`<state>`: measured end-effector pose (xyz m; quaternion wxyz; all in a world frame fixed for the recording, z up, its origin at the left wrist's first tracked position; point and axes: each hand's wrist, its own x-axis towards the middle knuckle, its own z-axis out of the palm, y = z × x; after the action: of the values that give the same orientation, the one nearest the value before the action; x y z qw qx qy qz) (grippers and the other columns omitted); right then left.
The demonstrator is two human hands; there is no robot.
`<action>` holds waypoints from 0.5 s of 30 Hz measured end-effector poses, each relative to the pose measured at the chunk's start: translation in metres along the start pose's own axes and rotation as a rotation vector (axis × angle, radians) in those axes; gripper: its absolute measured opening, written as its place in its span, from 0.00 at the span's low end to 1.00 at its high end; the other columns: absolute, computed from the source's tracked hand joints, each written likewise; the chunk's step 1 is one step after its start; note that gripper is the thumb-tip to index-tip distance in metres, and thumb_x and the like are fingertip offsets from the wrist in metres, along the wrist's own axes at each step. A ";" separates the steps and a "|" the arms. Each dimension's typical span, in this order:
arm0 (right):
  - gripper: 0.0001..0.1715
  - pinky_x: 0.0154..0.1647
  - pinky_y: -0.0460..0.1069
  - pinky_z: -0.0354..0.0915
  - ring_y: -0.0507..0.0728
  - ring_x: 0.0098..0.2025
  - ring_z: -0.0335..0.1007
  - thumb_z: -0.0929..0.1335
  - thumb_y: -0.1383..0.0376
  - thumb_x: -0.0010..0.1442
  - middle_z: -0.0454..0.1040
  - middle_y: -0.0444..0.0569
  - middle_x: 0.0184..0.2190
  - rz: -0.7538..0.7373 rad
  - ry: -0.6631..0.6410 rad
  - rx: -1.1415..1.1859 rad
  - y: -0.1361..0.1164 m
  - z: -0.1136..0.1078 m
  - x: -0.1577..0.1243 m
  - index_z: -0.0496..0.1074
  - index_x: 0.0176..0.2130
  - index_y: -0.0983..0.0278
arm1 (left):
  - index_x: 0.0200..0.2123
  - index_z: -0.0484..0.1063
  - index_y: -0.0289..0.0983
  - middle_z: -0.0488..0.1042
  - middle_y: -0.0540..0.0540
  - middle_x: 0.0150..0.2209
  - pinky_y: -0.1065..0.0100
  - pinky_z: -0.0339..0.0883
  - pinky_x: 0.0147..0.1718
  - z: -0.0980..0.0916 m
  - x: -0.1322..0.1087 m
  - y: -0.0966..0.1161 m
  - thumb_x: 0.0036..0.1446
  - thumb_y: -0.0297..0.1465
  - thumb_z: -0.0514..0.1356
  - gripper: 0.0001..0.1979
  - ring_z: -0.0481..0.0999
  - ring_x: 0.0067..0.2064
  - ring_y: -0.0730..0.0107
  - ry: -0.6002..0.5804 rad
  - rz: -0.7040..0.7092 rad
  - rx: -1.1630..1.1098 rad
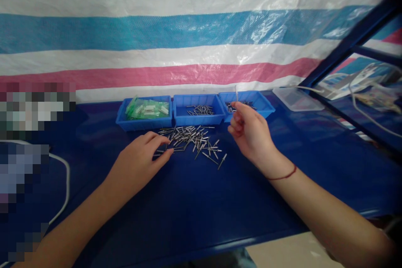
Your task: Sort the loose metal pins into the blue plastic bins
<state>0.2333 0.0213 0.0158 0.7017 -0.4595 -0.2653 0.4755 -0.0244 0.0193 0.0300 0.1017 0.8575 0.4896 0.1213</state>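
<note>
Left hand (138,153) is loosely curled, thumb and fingers apart, can't tell if it's touching any rivets. Behind it, a blue bin (144,124) with a green plastic bag (147,109) inside. Next, a messy pile of blind rivets (191,137) in front of the middle bin (197,121), which has more. Right hand (251,134) is pinching what looks like one upright rivet (236,93) over the right bin (266,112).
</note>
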 end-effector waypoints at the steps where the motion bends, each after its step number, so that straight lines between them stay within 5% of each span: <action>1: 0.10 0.14 0.42 0.43 0.44 0.15 0.43 0.71 0.61 0.52 0.54 0.34 0.17 0.019 0.043 0.049 -0.005 -0.004 0.007 0.70 0.33 0.64 | 0.46 0.71 0.39 0.73 0.46 0.45 0.64 0.65 0.39 -0.001 0.000 -0.003 0.60 0.41 0.54 0.16 0.73 0.41 0.62 -0.017 -0.008 0.040; 8: 0.10 0.13 0.42 0.43 0.44 0.15 0.44 0.69 0.59 0.53 0.54 0.34 0.17 0.095 0.046 0.118 -0.010 -0.007 0.011 0.69 0.32 0.64 | 0.43 0.73 0.40 0.72 0.47 0.42 0.65 0.66 0.39 -0.004 0.002 -0.011 0.61 0.37 0.52 0.13 0.74 0.39 0.63 -0.230 -0.020 0.087; 15: 0.09 0.15 0.43 0.42 0.45 0.16 0.44 0.68 0.61 0.54 0.56 0.37 0.18 0.142 -0.183 -0.104 0.013 0.010 -0.019 0.70 0.29 0.65 | 0.37 0.71 0.38 0.71 0.45 0.39 0.64 0.64 0.40 0.004 0.005 -0.014 0.62 0.33 0.51 0.10 0.72 0.40 0.62 -0.199 0.066 0.081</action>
<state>0.2124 0.0093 0.0100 0.6143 -0.4675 -0.3194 0.5496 -0.0324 0.0309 0.0228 0.1112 0.8843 0.4531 0.0189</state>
